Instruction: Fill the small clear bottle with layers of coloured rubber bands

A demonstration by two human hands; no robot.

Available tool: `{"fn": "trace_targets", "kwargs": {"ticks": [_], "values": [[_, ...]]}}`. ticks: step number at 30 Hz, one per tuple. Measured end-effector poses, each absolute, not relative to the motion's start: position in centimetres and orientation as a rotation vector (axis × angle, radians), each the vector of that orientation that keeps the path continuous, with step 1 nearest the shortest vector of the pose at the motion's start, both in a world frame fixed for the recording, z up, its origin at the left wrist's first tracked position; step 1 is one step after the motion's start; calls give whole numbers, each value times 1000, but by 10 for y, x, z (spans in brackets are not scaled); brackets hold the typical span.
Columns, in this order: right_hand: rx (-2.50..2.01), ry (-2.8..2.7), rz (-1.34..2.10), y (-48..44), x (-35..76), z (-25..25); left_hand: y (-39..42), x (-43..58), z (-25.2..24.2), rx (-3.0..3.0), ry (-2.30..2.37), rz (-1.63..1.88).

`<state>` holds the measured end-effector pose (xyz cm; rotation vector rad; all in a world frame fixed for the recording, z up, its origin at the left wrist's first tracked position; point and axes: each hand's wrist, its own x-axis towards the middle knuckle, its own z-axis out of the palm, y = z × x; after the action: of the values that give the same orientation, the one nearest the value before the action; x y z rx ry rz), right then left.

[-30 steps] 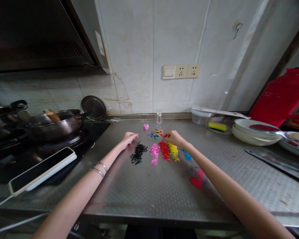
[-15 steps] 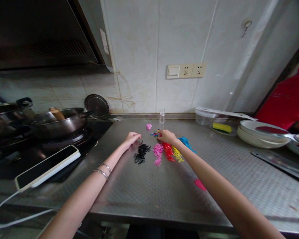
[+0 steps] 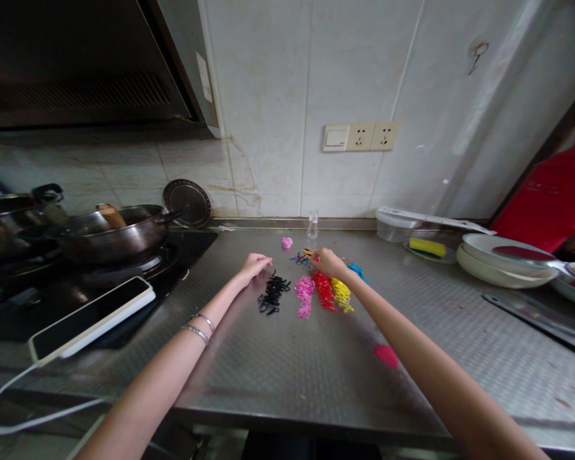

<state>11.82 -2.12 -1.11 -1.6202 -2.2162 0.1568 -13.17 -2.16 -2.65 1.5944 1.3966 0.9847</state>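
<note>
On the steel counter (image 3: 287,364) lie small sorted piles of rubber bands: black (image 3: 272,295), pink (image 3: 304,295), red (image 3: 324,291), yellow (image 3: 341,294) and blue (image 3: 357,271). Behind them is a mixed-colour heap (image 3: 301,257) and a lone pink bundle (image 3: 286,243). My right hand (image 3: 326,261) is closed in a pinch at the edge of the mixed heap; what it holds is too small to name. Just above the black pile my left hand (image 3: 253,264) rests curled on the counter. Two bracelets (image 3: 197,324) circle that wrist.
A stove at the left carries a dark pan (image 3: 112,233) and a pot (image 3: 9,220). A phone (image 3: 91,317) on a cable lies at the stove's front. A small glass (image 3: 312,225), a plastic tub (image 3: 395,225), a yellow sponge (image 3: 426,246), stacked plates (image 3: 501,262) and a red container (image 3: 551,195) line the back right.
My right hand lifted slightly off the mixed heap and shifted a little right. The left hand stayed put. The view drifted slightly.
</note>
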Motion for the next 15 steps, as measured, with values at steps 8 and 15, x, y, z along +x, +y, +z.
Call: {"fn": "trace_targets", "kwargs": {"ticks": [8,15], "values": [[-1583,-2048,168,-28,168,-2,-18,-132,-30,1587,1380,1016],[-1676,-1967,149,-52,228,-9,-17,-120,-16,1629,1467,963]]}}
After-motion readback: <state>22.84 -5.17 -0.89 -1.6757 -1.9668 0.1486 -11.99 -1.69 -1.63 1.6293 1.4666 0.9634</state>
